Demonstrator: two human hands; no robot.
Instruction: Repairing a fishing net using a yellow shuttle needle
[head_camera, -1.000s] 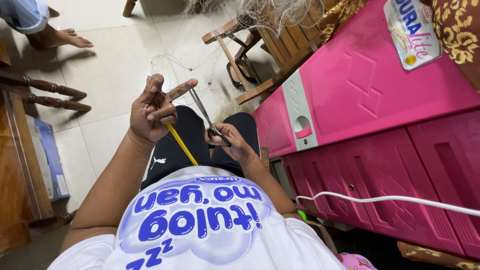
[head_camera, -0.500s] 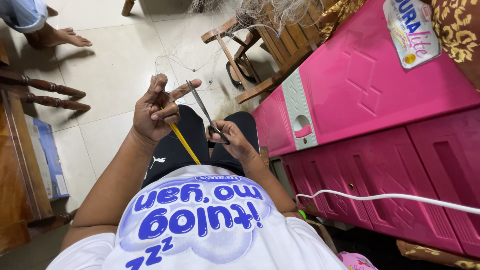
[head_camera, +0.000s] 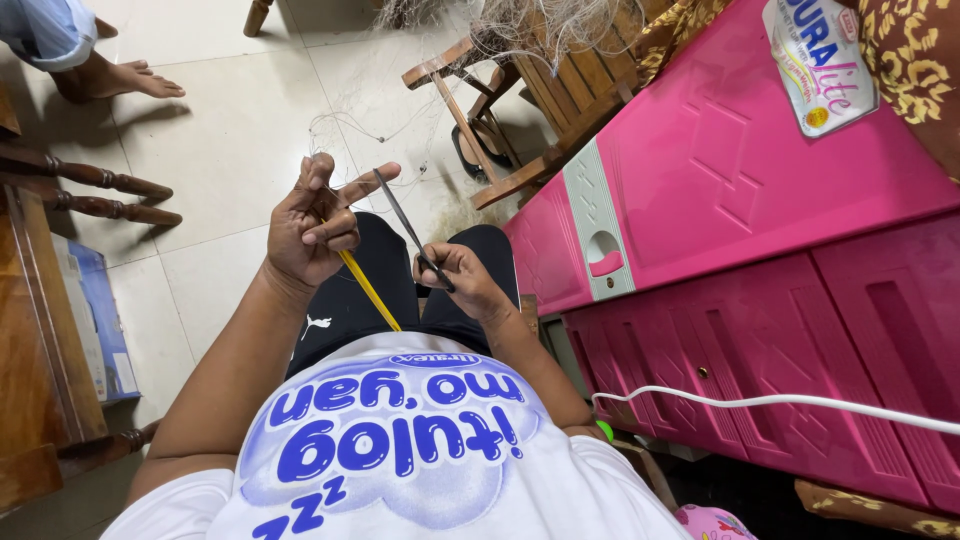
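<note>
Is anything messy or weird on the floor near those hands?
Yes. Thin pale thread trails in loose loops across the tile floor, running up to a tangled net heaped on the wooden chair. The left hand holds a yellow stick; the right hand holds a dark needle.

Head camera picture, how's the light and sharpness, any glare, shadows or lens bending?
Head view: even indoor light; the left hand and right hand are sharp, as is the thin dark netting needle. Soft glare on the pale tiled floor, with faint shadows under the wooden chair. Wide-angle distortion slants the pink plastic cabinet. The fine net threads are barely resolved.
</note>
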